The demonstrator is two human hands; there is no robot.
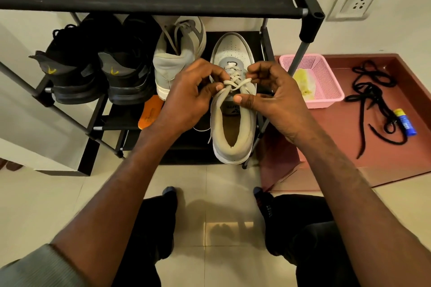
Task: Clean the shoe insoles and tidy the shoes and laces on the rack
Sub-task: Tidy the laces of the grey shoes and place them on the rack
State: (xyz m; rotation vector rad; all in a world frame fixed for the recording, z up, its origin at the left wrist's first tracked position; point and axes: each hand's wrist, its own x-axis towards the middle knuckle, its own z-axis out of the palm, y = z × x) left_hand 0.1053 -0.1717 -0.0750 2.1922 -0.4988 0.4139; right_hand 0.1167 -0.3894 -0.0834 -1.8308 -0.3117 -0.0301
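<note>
While both forearms reach forward over the grey shoe (233, 123) | left hand (186, 98) pinches its lace (235, 82) | right hand (275, 98) pinches the lace too, fingers curled.

We are in a home, at a shoe corner by a wall. A black rack (310, 23) of metal tubes and fabric shelves holds worn pairs: black trainers (98, 63) and grey sneakers (179, 53). Under us lie glossy cream floor tiles (221, 216), with a reddish step (349, 147) to the right. A wall socket (354, 3) sits low on the plain painted wall. A pink plastic basket (326, 81) stands on the step, the sort kept in households.
</note>
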